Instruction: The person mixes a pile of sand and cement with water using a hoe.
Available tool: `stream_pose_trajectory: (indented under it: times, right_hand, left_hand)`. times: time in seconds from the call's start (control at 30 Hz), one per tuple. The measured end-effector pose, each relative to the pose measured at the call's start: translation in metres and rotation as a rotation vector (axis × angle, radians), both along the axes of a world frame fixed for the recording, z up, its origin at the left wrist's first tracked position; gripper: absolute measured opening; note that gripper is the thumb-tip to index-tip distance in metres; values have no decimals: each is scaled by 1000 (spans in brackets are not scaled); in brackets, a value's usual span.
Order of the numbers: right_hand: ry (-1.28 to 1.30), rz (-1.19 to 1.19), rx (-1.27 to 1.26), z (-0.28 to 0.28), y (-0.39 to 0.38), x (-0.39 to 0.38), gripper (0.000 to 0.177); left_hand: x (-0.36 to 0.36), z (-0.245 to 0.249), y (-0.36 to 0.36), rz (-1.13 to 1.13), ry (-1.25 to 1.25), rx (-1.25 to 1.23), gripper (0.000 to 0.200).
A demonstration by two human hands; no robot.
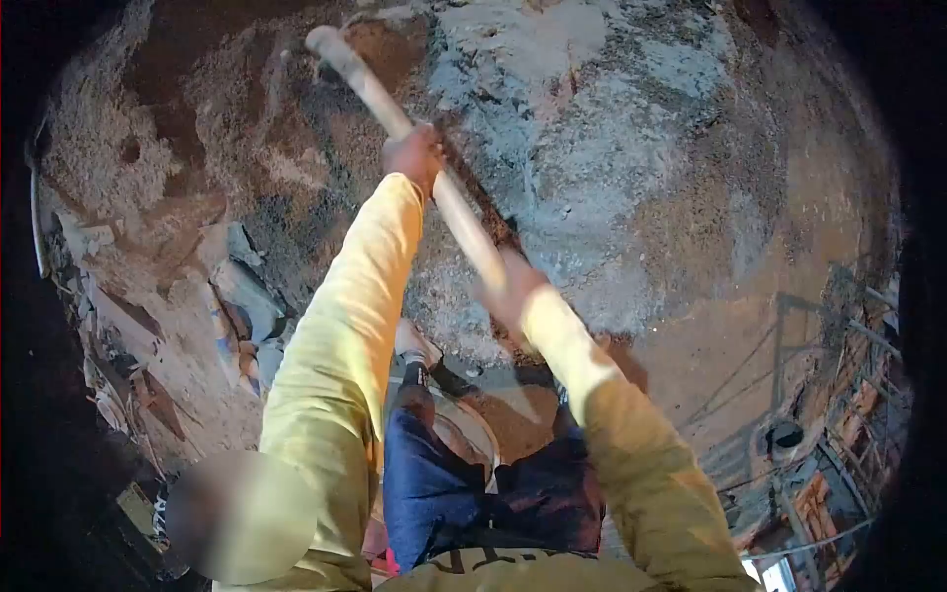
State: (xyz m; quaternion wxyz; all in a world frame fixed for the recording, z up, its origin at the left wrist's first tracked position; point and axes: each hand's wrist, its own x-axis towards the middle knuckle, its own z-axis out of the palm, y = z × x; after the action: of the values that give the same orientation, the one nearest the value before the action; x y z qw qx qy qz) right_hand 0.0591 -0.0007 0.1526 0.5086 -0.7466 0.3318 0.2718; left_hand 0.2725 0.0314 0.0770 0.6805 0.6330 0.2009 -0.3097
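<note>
My left hand (414, 158) is closed around a long pale wooden tool handle (464, 219), about a third of the way down from its far, rounded end. Lower on the same handle, my right hand (513, 291) is wrapped around it and slightly blurred. The handle slants from upper left to the middle of the view. Whatever tool head it carries cannot be made out. Beneath it spreads a heap of grey powdery material (592, 178), with brown sandy soil (385, 227) beside it.
Broken slabs and rubble (247, 296) lie at the left. A round pan-like rim (478, 419) shows between my legs, near my foot (416, 342). Metal rods and debris (838, 474) are at the lower right, near a dark round object (785, 435).
</note>
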Motion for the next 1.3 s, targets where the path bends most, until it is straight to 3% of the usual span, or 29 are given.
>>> stream_pose_trajectory:
  times: [0.03, 0.07, 0.1, 0.13, 0.2, 0.23, 0.27, 0.3, 0.33, 0.37, 0.4, 0.43, 0.5, 0.6, 0.7, 0.73, 0.83, 0.9, 0.97, 1.07, 1.1, 1.13, 1.17, 1.27, 1.3]
  right_hand:
    - [-172, -43, -19, -30, 3, 26, 44]
    - [-158, -148, -12, -50, 0, 60, 43]
    - [-143, -253, -10, -66, -3, 81, 43]
    - [-127, -301, -43, -84, 2, 81, 43]
    - [-95, -390, -120, -111, 6, 78, 42]
    - [-78, -426, 7, -106, 10, 48, 34]
    - [-142, -264, -194, -103, 9, 25, 25]
    - [-110, -335, -47, -80, 9, 10, 28]
    - [-69, -410, 91, -54, 8, -4, 31]
    - [-9, -447, 44, -44, 14, -20, 32]
    - [-80, -437, 42, -89, 21, -51, 32]
    - [104, -610, 230, -37, 26, -52, 33]
    - [126, -655, 211, -26, 46, -81, 29]
    - [259, -782, 444, -11, 73, -113, 31]
    - [235, -784, 342, -8, 116, -126, 31]
    - [319, -737, 232, -3, 125, -118, 29]
    - [305, -618, 280, 62, 117, -68, 31]
    - [237, -518, 352, 62, 96, -62, 32]
    - [254, -315, 362, 82, 61, -48, 32]
    - [351, -63, 237, 150, -12, -20, 45]
    - [269, 50, 184, 140, -38, -35, 54]
    - [286, 116, 210, 147, -63, -41, 42]
    - [309, 164, 228, 160, -93, -54, 32]
    - [192, 440, 104, 190, -184, -125, 33]
    - [92, 466, -63, 182, -210, -166, 37]
  left_hand:
    - [-2, -1, 3, -105, -35, 6, 13]
    - [1, -35, 5, -233, -98, 136, 18]
    - [1, -45, 3, -919, -503, 585, 24]
    - [0, -54, 1, -1365, -1101, 1090, 31]
    - [4, -109, -4, -1364, -974, 789, 31]
    - [-14, -101, -7, -1481, -887, 794, 31]
    - [-32, -94, -10, -1596, -798, 794, 32]
    - [-56, -48, -23, -1812, -717, 966, 33]
    - [-79, -44, -21, -1777, -613, 931, 34]
    - [-94, -44, -19, -1815, -584, 891, 34]
    - [-110, -44, -18, -1851, -553, 850, 35]
    - [-131, -59, -10, -1878, -559, 846, 33]
    - [-173, -81, 6, -1922, -550, 829, 31]
    - [-220, -84, 34, -1873, -424, 810, 33]
    - [-245, -114, 72, -1863, -434, 824, 35]
    - [-227, -81, 79, -1943, -512, 750, 35]
    - [-156, 23, 84, -1613, 70, 504, 34]
    - [-168, -52, 106, -1096, 266, 113, 25]
    - [-158, -21, 101, -759, 626, -181, 21]
    - [-154, 20, 73, -192, 902, -375, 19]
    - [-161, 16, 78, -532, 119, -263, 22]
    - [-164, 9, 80, -827, -693, -156, 26]
    - [-158, 24, 62, -504, -114, -274, 26]
    - [-145, -45, 32, -594, -71, -432, 25]
    - [-155, -1, -1, -190, 424, -578, 25]
